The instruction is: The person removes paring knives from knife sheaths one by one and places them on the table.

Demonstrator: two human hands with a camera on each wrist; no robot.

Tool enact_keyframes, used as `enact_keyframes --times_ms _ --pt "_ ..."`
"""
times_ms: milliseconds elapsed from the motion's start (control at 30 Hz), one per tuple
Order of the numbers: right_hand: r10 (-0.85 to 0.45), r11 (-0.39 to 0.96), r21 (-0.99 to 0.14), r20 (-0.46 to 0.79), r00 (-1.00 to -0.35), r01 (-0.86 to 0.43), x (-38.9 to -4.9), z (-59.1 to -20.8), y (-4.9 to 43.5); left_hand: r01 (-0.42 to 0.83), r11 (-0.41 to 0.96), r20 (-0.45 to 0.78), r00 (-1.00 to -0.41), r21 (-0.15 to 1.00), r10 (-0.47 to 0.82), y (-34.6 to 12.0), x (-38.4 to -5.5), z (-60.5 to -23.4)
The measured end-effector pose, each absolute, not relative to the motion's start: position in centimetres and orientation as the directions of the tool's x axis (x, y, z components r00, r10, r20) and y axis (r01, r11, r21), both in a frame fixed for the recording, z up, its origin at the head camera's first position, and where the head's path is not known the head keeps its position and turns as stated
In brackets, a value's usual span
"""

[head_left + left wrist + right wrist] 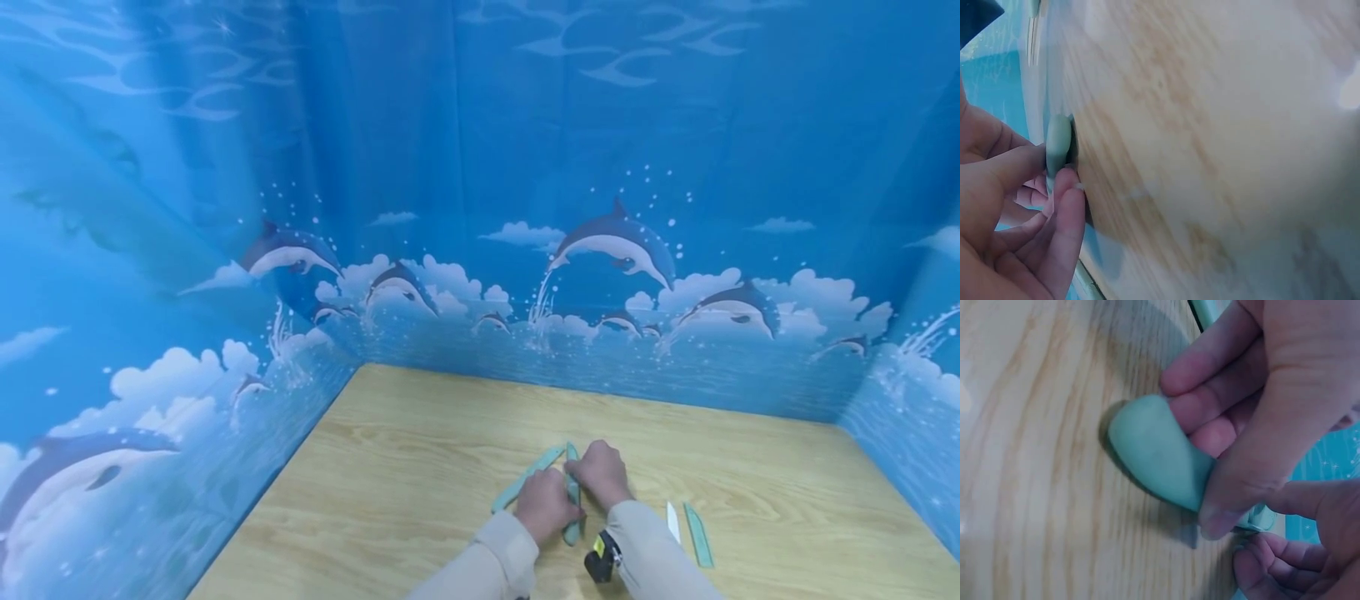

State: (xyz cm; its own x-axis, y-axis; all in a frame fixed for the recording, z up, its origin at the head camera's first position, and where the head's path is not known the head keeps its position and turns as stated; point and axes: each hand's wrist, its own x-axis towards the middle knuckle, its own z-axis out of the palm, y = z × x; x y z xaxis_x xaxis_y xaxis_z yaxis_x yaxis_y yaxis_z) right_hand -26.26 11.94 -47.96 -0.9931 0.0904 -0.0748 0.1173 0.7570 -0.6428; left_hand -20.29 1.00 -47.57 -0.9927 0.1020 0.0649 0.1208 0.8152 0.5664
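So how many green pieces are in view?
3. The held green piece is gripped by the left hand and right hand; the left green piece lies beside the left hand; the right green piece lies right of the right sleeve. Others may be hidden.

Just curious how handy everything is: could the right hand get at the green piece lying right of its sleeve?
Probably yes. That green piece lies on the table with nothing seen covering it. But the right hand is holding another green item, so it would likely have to let go first.
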Motion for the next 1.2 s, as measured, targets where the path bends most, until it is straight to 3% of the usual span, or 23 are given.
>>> enact_keyframes --times_ms 200,1200 --pt "0.097 0.749 -0.651 -0.071 -0.993 0.12 -26.1 -47.9 11.9 0.067 0.787 0.026 -0.998 0.614 0.065 0.9 -20.1 -47.7" --pt "0.102 0.674 -0.737 0.015 -0.995 0.058 -26.0 -48.9 13.3 0.136 0.712 0.099 -0.991 0.689 0.094 0.7 -20.5 -48.5"
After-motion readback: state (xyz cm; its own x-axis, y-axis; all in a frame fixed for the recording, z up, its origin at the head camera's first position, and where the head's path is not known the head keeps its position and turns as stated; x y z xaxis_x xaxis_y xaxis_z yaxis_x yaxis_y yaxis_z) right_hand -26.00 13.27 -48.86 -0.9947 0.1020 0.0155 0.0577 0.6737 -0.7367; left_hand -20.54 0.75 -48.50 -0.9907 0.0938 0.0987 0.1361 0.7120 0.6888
